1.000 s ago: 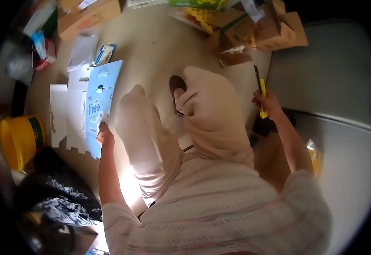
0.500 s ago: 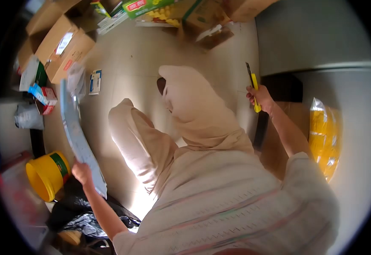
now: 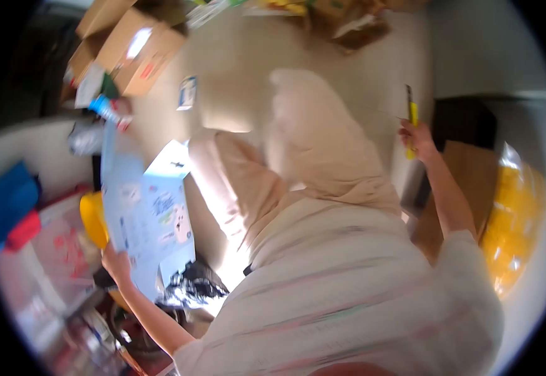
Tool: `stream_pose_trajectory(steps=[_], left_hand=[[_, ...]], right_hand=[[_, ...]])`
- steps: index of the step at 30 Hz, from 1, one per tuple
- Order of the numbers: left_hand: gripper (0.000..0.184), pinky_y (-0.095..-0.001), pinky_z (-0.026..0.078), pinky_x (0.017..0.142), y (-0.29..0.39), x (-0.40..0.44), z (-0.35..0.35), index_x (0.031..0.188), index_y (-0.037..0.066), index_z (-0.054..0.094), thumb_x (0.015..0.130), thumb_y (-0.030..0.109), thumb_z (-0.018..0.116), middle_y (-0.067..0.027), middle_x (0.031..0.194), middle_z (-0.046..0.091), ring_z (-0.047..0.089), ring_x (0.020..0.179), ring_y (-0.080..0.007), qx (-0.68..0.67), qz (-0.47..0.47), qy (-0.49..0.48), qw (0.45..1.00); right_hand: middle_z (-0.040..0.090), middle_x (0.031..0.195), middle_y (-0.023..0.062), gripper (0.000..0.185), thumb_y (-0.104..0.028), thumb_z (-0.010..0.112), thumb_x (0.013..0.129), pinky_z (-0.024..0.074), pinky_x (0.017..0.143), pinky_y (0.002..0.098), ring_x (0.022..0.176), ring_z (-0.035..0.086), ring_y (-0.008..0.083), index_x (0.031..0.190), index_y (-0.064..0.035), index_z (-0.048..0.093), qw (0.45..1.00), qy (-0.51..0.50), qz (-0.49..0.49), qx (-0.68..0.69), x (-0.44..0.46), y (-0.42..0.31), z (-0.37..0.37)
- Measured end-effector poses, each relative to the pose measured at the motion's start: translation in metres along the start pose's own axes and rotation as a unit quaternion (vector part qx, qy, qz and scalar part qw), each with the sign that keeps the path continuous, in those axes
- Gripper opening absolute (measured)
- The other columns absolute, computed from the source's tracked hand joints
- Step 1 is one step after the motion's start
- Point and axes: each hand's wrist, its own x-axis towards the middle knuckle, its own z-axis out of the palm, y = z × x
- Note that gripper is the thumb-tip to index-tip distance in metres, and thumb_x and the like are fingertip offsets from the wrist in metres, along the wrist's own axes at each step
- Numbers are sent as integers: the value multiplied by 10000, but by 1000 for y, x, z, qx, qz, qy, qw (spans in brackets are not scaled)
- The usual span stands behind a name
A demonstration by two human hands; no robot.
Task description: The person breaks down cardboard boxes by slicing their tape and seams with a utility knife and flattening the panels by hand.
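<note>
My left hand (image 3: 116, 263) grips the edge of a flattened light blue cardboard box (image 3: 144, 219), printed with small pictures and lettering. The sheet hangs upright at my left, its printed face turned toward me and one pale flap folded out at the top. Partly behind the sheet is a yellow bucket (image 3: 95, 219), close to my left hand. On the other side, my right hand (image 3: 418, 139) is closed around a yellow box cutter (image 3: 412, 116), its dark blade pointing away from me. The box cutter is in the air, apart from the cardboard.
Open brown cartons (image 3: 138, 56) stand at the far left, with a small white-and-blue packet (image 3: 186, 93) on the floor nearby. A black plastic bag (image 3: 195, 285) lies below the sheet. At right are a brown cardboard panel (image 3: 458, 188) and a yellow wrapped package (image 3: 516, 219).
The blue cardboard has turned from nearly edge-on to show its printed face, and a flap has come into view. The whole view has shifted; my right hand still holds the box cutter.
</note>
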Motion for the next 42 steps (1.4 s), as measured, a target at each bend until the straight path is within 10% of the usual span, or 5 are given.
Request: stream_pose_trajectory(steps=[8,22,33,42], left_hand=[[345,-412,459,751,34,31,-71,959,31,590,626,-18,515,-203,884,612,585,848,-366,0,148,-7,989],[254,-404,464,800,44,35,14,969,49,618,733,17,531,-187,897,626,593,891,-340,114,91,-150,978],[490,-394,453,779,-34,15,-91,1115,43,530,625,31,550,-194,880,621,604,871,-343,-155,-4,140,978],[374,-333,513,583,186,55,-163,1145,30,541,774,5,566,-162,773,634,647,635,-212,106,265,400,871]], right_hand=[[563,688,46,225,-252,604,824,406,421,241,480,487,101,899,-64,506,1000,-9,5,-26,0,-17,33],[542,644,20,213,-264,603,818,390,395,225,464,469,82,862,-83,500,999,25,35,-31,22,13,12],[556,660,39,211,-245,605,824,393,398,236,468,479,96,859,-64,503,998,-11,2,-61,30,-1,29],[527,642,41,164,-189,589,840,414,488,263,524,499,122,856,-39,523,975,-115,-163,98,-24,-113,99]])
